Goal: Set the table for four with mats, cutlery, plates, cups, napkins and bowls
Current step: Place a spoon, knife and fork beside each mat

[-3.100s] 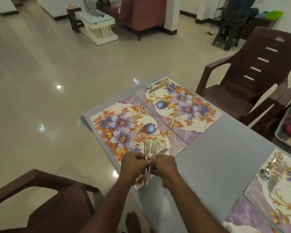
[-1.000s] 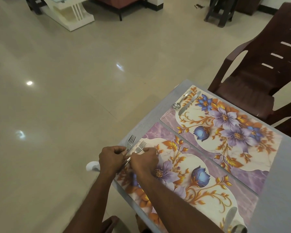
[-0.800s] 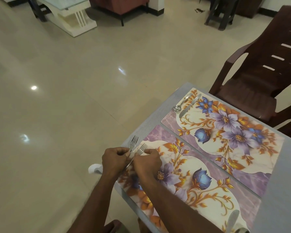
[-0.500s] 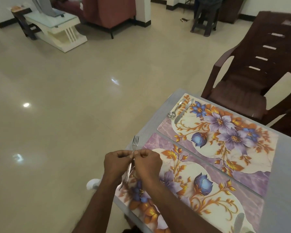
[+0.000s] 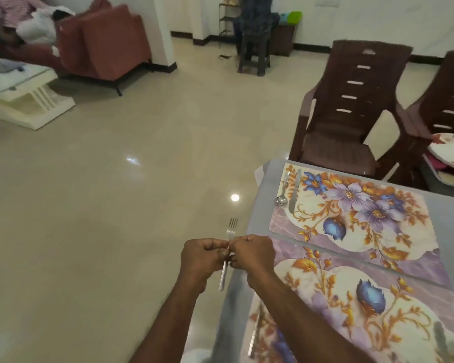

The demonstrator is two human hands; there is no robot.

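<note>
Off the surface [image 5: 249,226] edge, over bare floor [image 5: 116,205], both hands pinched one fork [image 5: 227,254], tines toward 12 o'clock: left hand [image 5: 202,258] fingers curled at its neck, right hand [image 5: 253,254] likewise. Risk: a loosened pinch would drop it to the floor, not onto the near mat [image 5: 351,310] at 3 o'clock.

brown chairs [image 5: 351,111] | red sofa [image 5: 102,43] | white table [image 5: 24,100], perhaps glass-topped

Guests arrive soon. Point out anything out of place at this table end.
The fork is off the table, pinched between the left hand and right hand. The far mat has only a spoon and knife.
</note>
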